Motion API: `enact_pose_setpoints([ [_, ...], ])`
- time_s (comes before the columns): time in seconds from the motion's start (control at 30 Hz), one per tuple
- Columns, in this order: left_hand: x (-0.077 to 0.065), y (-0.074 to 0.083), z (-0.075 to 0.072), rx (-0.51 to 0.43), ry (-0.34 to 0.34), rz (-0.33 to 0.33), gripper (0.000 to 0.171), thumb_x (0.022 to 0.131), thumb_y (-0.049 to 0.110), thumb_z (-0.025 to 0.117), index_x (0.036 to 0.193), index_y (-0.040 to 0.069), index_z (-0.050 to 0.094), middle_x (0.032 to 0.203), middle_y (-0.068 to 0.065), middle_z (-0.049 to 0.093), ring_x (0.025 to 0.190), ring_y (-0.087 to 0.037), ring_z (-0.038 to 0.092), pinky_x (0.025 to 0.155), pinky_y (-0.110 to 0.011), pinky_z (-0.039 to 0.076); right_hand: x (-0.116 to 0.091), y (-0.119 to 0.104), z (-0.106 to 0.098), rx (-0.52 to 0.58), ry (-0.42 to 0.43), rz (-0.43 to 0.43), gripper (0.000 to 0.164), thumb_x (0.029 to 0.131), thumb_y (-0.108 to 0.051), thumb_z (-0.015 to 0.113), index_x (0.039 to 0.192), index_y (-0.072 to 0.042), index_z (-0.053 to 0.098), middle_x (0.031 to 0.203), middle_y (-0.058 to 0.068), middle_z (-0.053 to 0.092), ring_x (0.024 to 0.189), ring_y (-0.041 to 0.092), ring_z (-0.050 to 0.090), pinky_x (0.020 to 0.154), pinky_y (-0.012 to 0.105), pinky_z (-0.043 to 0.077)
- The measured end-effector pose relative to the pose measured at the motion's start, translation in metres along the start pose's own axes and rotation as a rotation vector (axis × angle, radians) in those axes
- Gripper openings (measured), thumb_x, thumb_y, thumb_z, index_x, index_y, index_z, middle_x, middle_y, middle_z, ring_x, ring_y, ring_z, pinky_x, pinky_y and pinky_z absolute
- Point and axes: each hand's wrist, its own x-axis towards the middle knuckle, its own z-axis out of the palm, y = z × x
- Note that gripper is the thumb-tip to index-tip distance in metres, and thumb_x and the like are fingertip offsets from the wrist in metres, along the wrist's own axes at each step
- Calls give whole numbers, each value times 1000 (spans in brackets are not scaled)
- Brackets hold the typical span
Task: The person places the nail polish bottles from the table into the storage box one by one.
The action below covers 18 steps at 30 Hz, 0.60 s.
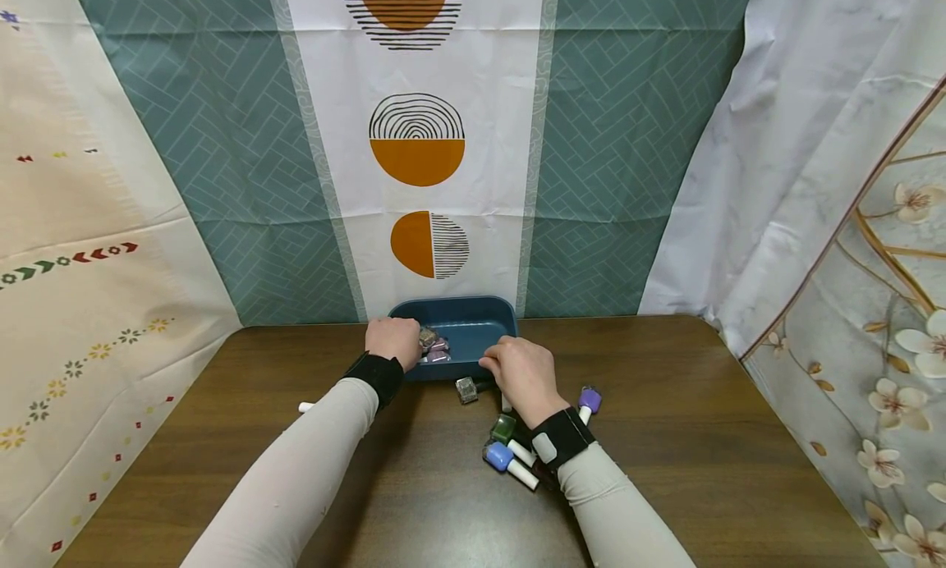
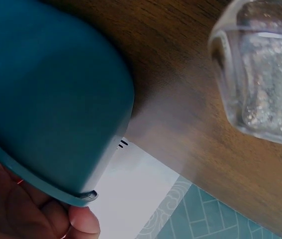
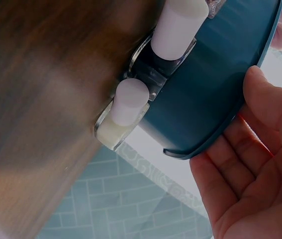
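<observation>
A dark blue plastic bin [image 1: 473, 336] stands at the table's back edge, with several small glittery nail polish bottles [image 1: 434, 345] in its left part. My left hand [image 1: 394, 340] grips the bin's left rim; in the left wrist view its curled fingers [image 2: 83, 221] show at the lip. My right hand [image 1: 521, 374] pinches the rim at the right front, thumb [image 3: 256, 82] on the near side. A silver glitter bottle [image 1: 466, 390] lies before the bin. Close to the bin's wall, the right wrist view shows a pale bottle [image 3: 113, 132] with a white cap and a dark bottle [image 3: 153, 69].
Under and beside my right wrist lie more nail polish bottles: a green one [image 1: 503, 428], a blue one [image 1: 498, 455] and a purple one [image 1: 590, 400]. A white cap [image 1: 305, 406] shows beside my left forearm. Patterned cloth [image 1: 458, 297] hangs behind the wooden table [image 1: 665, 437].
</observation>
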Motion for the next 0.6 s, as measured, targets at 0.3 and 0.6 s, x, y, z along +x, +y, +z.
enact_pose_setpoints([
  [0.3, 0, 0, -1, -6, 1, 4, 20, 101, 15, 78, 84, 5, 80, 74, -9, 71, 78, -32, 68, 85, -51, 51, 0, 0, 0, 4, 7, -5, 12, 101, -30, 83, 100, -20, 89, 90, -4, 74, 86, 18, 74, 72, 40, 60],
  [0.6, 2, -4, 4, -23, 34, 16, 19, 101, 12, 76, 83, 6, 79, 76, -10, 72, 76, -32, 69, 82, -51, 52, 0, -1, -1, 10, 13, -9, 11, 100, -29, 83, 99, -20, 89, 89, -4, 74, 85, 19, 74, 72, 41, 61],
])
